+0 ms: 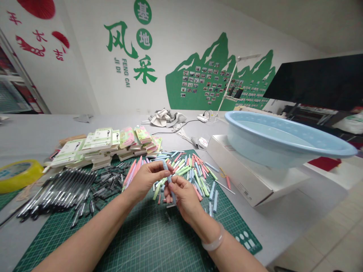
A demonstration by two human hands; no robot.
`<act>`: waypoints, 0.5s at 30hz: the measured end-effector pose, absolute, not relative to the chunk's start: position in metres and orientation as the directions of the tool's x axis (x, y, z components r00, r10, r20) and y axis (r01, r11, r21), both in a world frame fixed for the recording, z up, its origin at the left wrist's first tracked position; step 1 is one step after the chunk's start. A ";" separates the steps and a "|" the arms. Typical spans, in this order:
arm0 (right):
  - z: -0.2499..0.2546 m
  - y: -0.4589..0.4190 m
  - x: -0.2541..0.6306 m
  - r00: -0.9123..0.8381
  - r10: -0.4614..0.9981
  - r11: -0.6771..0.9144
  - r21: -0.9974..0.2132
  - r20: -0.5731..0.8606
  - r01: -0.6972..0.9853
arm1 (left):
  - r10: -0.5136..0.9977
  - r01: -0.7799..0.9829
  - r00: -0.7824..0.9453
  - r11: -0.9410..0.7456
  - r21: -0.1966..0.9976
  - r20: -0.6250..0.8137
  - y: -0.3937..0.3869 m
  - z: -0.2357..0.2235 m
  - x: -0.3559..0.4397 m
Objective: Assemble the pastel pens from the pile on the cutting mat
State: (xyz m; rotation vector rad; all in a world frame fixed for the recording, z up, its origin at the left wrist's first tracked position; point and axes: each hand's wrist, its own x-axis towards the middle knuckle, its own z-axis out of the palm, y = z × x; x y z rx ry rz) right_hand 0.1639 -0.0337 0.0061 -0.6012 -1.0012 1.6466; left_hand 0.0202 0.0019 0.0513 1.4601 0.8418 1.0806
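Between my two hands is a light blue pen (169,179), held nearly upright above the green cutting mat (136,230). My left hand (147,174) pinches its upper end with thumb and fingers. Lower down, my right hand (183,194) is closed around its body. Behind and beside the hands lies a loose heap of pink, green and blue pen parts (198,173). Several assembled pink pens (136,172) rest left of my left hand. Further left are a row of black pens (61,189) and a pile of small black pen parts (110,179).
Stacked small boxes (98,140) stand behind the black pens. A roll of yellow tape (34,175) lies at far left. On the right, a blue basin (255,149) sits on a white carton (241,175). Cloths (164,118) and a power strip (202,118) lie at the back.
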 end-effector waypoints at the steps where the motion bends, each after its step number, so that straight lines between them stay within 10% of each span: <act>1: 0.007 -0.034 0.163 -0.324 0.940 -0.085 -0.847 0.106 -0.524 | 0.921 -0.051 0.351 -0.161 0.986 0.169 0.002 0.052 0.018; 15: 0.008 -0.035 0.161 -0.354 0.926 -0.096 -0.827 0.129 -0.554 | 0.854 -0.230 0.483 -0.089 0.969 0.193 -0.004 0.058 0.020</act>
